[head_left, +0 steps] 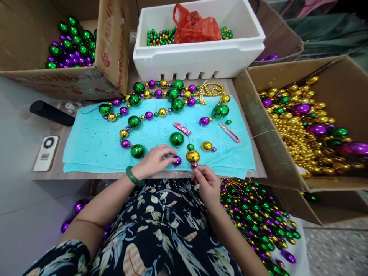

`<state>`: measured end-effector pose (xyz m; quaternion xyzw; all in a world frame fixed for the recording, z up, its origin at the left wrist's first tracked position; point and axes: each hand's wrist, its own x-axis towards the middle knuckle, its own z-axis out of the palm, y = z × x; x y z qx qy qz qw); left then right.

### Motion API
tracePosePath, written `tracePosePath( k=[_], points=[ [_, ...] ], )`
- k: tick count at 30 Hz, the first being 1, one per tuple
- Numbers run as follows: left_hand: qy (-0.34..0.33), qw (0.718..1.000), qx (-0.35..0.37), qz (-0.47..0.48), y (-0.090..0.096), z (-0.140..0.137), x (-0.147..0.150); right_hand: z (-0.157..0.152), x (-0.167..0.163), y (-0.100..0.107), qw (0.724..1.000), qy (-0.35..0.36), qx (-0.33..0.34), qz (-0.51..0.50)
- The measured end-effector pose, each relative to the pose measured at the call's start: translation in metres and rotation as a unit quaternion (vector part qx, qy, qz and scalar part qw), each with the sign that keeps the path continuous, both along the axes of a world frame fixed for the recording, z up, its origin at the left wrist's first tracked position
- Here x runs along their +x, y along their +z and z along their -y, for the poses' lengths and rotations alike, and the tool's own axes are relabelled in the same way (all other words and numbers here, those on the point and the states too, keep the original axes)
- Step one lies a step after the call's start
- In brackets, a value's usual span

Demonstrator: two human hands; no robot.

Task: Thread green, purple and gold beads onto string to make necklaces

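My left hand (156,161), with a green bangle on its wrist, has thumb and fingers closed on a purple bead (177,161) at the cloth's front edge. My right hand (206,183) pinches the lower end of a thin upright needle strung with beads. On it sit a small green bead (190,147), a big gold bead (192,156) and a small purple bead (194,165) just above the fingertips. Close by lie a large green bead (176,139) and a loose gold bead (206,146). A strung bead garland (148,115) curves across the turquoise cloth (94,142).
Thread snips (230,132) and a small pink packet (182,128) lie on the cloth. Bead-filled cardboard boxes (112,50) (276,184) flank the table; a white foam box (198,61) stands behind. At left are a black cylinder (51,113) and a white device (46,153).
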<state>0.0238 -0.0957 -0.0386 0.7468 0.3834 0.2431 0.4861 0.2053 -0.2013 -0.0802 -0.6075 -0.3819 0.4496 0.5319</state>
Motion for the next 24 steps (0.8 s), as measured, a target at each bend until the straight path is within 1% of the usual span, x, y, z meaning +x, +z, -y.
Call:
tracePosePath(
  k=[2, 3, 5, 6, 7, 8, 9, 10, 11, 12, 13, 14, 15, 16, 17, 19, 22, 24],
  points=[
    [-0.08, 0.992, 0.083, -0.059, -0.006, 0.007, 0.006, 0.0, 0.005, 0.001, 1.0, -0.013, 0.005, -0.005],
    [-0.104, 0.986, 0.106, -0.082, -0.009, 0.01, 0.009, 0.0, 0.007, 0.002, 1.0, -0.015, 0.006, -0.007],
    [-0.12, 0.978, 0.119, -0.12, -0.014, 0.014, 0.013, 0.0, 0.009, 0.004, 1.0, -0.012, 0.008, -0.008],
    [-0.112, 0.98, 0.108, -0.123, -0.015, 0.014, 0.014, 0.001, 0.01, 0.005, 1.0, -0.008, 0.011, -0.007],
    [-0.087, 0.987, 0.083, -0.108, -0.015, 0.014, 0.014, 0.002, 0.01, 0.006, 1.0, -0.003, 0.013, -0.005],
    [-0.048, 0.996, 0.037, -0.072, -0.014, 0.011, 0.012, 0.002, 0.011, 0.006, 1.0, 0.002, 0.016, -0.002],
    [0.005, 0.999, -0.028, -0.014, -0.012, 0.008, 0.01, 0.003, 0.011, 0.006, 1.0, 0.008, 0.016, 0.001],
    [0.065, 0.99, -0.109, 0.058, -0.009, 0.003, 0.007, 0.004, 0.012, 0.006, 1.0, 0.015, 0.015, 0.004],
    [0.122, 0.964, -0.193, 0.136, -0.005, -0.003, 0.004, 0.004, 0.012, 0.005, 1.0, 0.025, 0.014, 0.007],
    [0.171, 0.924, -0.27, 0.21, 0.0, -0.01, 0.0, 0.004, 0.013, 0.004, 0.999, 0.037, 0.013, 0.011],
    [0.208, 0.88, -0.331, 0.272, 0.005, -0.016, -0.004, 0.004, 0.013, 0.003, 0.999, 0.051, 0.011, 0.016],
    [0.235, 0.839, -0.374, 0.318, 0.009, -0.022, -0.008, 0.004, 0.013, 0.002, 0.998, 0.066, 0.011, 0.02],
    [0.254, 0.807, -0.403, 0.35, 0.013, -0.028, -0.011, 0.003, 0.012, 0.001, 0.996, 0.08, 0.011, 0.022],
    [0.265, 0.783, -0.423, 0.371, 0.016, -0.032, -0.013, 0.002, 0.012, 0.0, 0.995, 0.092, 0.012, 0.024],
    [0.271, 0.768, -0.435, 0.385, 0.019, -0.035, -0.015, 0.001, 0.01, 0.0, 0.995, 0.1, 0.012, 0.024],
    [0.274, 0.75, -0.446, 0.404, 0.022, -0.037, -0.016, 0.0, 0.008, 0.0, 0.993, 0.112, 0.011, 0.023],
    [0.276, 0.738, -0.452, 0.418, 0.022, -0.035, -0.014, -0.001, 0.005, 0.002, 0.992, 0.122, 0.005, 0.024],
    [0.27, 0.735, -0.457, 0.421, 0.021, -0.034, -0.014, -0.002, 0.004, 0.003, 0.992, 0.125, 0.0, 0.028]
  ],
)
